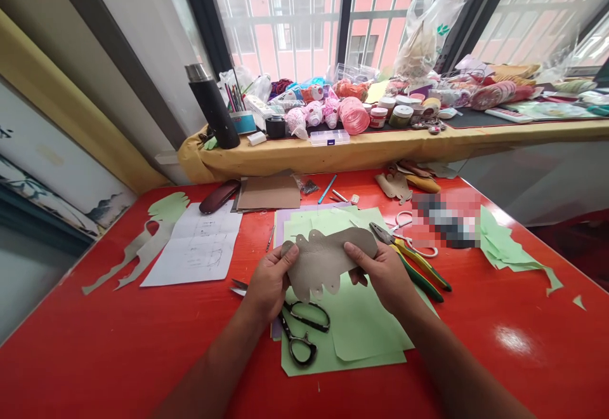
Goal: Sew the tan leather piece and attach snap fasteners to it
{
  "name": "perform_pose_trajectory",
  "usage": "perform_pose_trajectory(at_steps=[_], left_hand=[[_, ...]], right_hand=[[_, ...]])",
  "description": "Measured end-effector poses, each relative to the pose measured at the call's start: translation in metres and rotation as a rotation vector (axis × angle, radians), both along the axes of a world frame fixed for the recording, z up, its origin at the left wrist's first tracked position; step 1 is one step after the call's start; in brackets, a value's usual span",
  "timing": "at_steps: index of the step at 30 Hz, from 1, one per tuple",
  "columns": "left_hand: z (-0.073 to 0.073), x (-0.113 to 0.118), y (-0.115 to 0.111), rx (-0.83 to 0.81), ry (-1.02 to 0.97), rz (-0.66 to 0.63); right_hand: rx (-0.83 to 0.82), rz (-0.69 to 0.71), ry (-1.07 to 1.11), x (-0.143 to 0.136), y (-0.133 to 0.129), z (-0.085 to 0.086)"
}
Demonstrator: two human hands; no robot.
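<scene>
Between my two hands I hold a grey-brown cutout (pixel 323 257) with scalloped lobes along its edges; it looks like leather or card. My left hand (pixel 271 282) pinches its left end, thumb on top. The right end is gripped by my right hand (pixel 378 266), thumb on top and fingers curled underneath. Below the cutout, black-handled scissors (pixel 302 330) lie on green paper sheets (pixel 366 330), their blades partly hidden by my left hand. Pliers (pixel 419 260) with yellow-green handles rest beside my right hand, near white-handled scissors (pixel 421 244).
On the red table (pixel 85 355) are a printed sheet (pixel 195 247), a dark glasses case (pixel 219 197), brown boards (pixel 269 190), green scraps (pixel 509 247) and brown cut pieces (pixel 394 185). A black thermos (pixel 214 105) and several craft jars stand on the windowsill ledge (pixel 285 155).
</scene>
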State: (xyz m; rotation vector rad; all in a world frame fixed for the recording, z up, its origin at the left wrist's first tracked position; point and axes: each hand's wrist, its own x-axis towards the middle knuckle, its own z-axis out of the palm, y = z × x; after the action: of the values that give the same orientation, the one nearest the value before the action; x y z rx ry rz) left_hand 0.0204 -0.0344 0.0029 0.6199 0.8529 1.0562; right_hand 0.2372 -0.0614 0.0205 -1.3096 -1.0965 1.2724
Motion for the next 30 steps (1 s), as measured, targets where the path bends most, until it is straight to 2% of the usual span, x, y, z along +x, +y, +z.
perform_pose_trajectory(at_steps=[5,10,15,17,21,30], left_hand=[[-0.002,-0.001,0.002,0.023,-0.033,0.002],[0.001,-0.003,0.001,0.027,-0.07,0.01],[0.005,-0.005,-0.005,0.028,-0.064,-0.232],[0.005,-0.004,-0.006,0.019,-0.007,-0.264],[0.006,-0.003,-0.003,0.017,0.045,-0.166],[0.01,-0.008,0.005,0.019,0.014,0.0]], right_hand=[[0.012,-0.004,-0.016,0.001,0.001,0.0],[0.011,-0.005,-0.028,0.001,0.001,0.0],[-0.009,-0.037,-0.006,0.002,0.003,-0.005],[-0.008,-0.059,0.002,0.003,0.003,-0.005],[0.0,-0.06,-0.012,0.003,0.003,-0.003],[0.032,-0.03,-0.03,0.001,0.001,0.001]])
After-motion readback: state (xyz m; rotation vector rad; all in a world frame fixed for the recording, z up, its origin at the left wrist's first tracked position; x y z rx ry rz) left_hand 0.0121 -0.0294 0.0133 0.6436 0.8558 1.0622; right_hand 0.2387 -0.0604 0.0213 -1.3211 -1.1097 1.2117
